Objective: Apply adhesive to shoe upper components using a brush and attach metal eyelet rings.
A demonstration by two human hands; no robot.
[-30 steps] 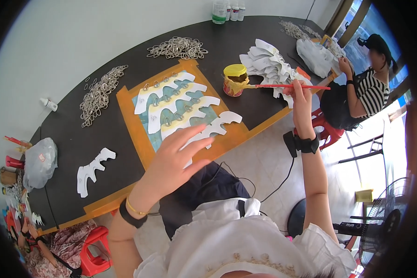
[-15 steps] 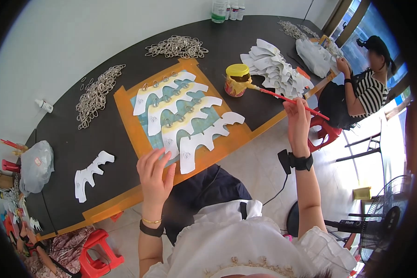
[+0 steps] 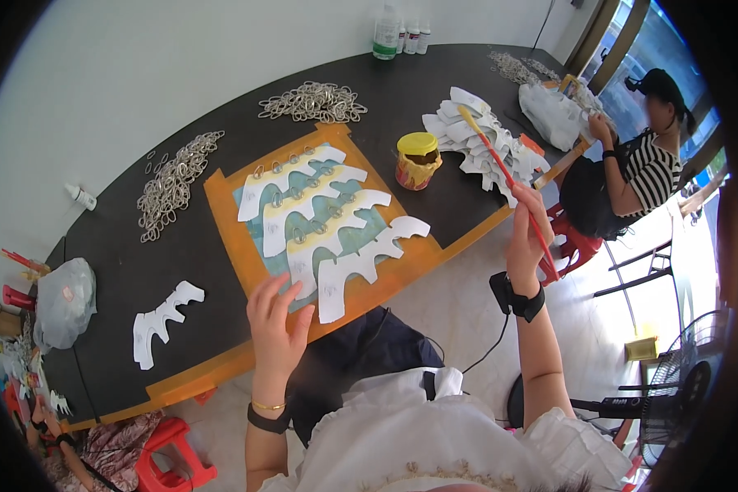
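My right hand grips a long red-handled brush, its yellow-coated bristles pointing up and away over the table. Left of the brush stands an uncovered jar of yellow paste, smeared down its side. Beside the near left corner of a blue mat, my left hand has its fingers apart, the tips close to a white scalloped piece; whether they touch it I cannot tell. Several such pieces overlap in rows there, most with yellow along the upper edge and metal rings on them. The nearest white piece has no rings.
Metal rings lie in a left pile and a far pile. More white pieces are heaped at the right. A single white piece lies at the left. A person in stripes sits at the right; another person's hands show at lower left.
My right hand has lifted the brush away from the jar, tipping its bristles upward. My left hand stays near the mat's corner. The whole view has shifted slightly.
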